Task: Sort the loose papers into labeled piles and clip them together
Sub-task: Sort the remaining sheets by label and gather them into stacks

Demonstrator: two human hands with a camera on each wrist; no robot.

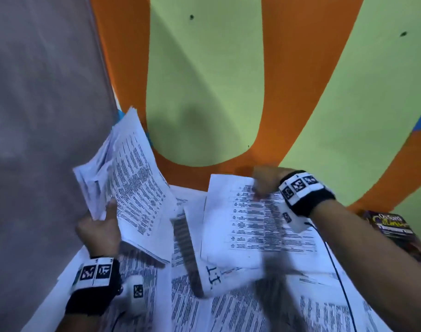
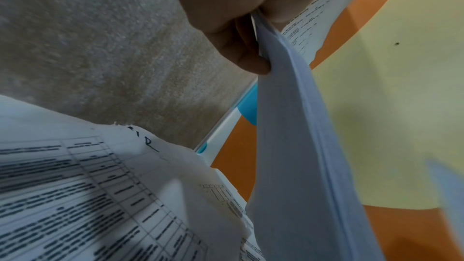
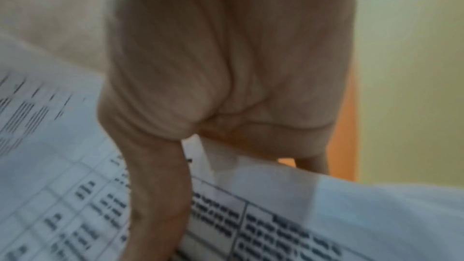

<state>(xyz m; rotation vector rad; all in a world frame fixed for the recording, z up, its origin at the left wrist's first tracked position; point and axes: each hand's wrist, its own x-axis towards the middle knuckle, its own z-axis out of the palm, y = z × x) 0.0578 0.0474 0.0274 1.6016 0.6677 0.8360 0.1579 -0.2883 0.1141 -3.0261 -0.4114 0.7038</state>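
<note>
My left hand [image 1: 104,215] grips a thick stack of printed papers [image 1: 130,183] by its lower edge and holds it tilted up above the table's left side. The left wrist view shows that hand [image 2: 248,55] with thumb and fingers clamped on the stack's edge [image 2: 288,126]. My right hand [image 1: 262,188] pinches the top edge of a single printed table sheet [image 1: 247,226], lifted over the spread. Up close, the right hand [image 3: 238,142] has its thumb [image 3: 158,195] on the sheet's printed face [image 3: 276,229], with the fingers behind it. Several loose papers [image 1: 228,307] cover the near table.
One sheet with a handwritten "11" [image 1: 210,276] lies under the lifted sheet. A colourful book [image 1: 391,227] sits at the right edge. The orange and green tabletop [image 1: 204,80] stretches beyond the papers. Grey carpet [image 1: 37,116] lies past the table's left edge. A thin cable [image 1: 336,264] crosses the right papers.
</note>
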